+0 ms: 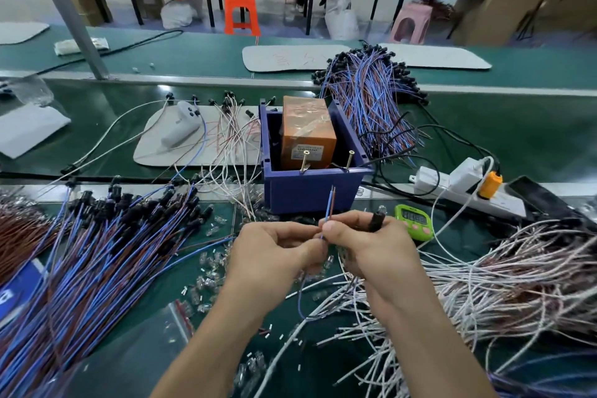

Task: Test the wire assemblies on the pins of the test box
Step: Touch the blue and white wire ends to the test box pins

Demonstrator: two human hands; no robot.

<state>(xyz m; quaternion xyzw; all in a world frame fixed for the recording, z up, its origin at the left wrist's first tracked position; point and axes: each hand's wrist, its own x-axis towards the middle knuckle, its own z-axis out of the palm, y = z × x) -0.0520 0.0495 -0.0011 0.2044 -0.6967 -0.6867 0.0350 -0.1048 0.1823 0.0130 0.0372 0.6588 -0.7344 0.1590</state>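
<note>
Blue and brown, the wire assembly [331, 203] stands upright above the green bench [533, 139], bare tips near the test box [310, 191], below its two brass pins [305, 160]. Each grip, left hand [274, 249] and right hand [365, 245], pinches the wires; the right also holds the black socket [376, 220]. Print on the label [307, 149] of the orange block [307, 123] is unreadable.

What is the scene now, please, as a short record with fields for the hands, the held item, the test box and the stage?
left hand: pinches wire assembly
right hand: pinches the same assembly, its black socket end by the fingers
wire ends: pointing up, apart from the pins
test box: blue, two brass pins at its front rim
stage: not yet on pins
</note>
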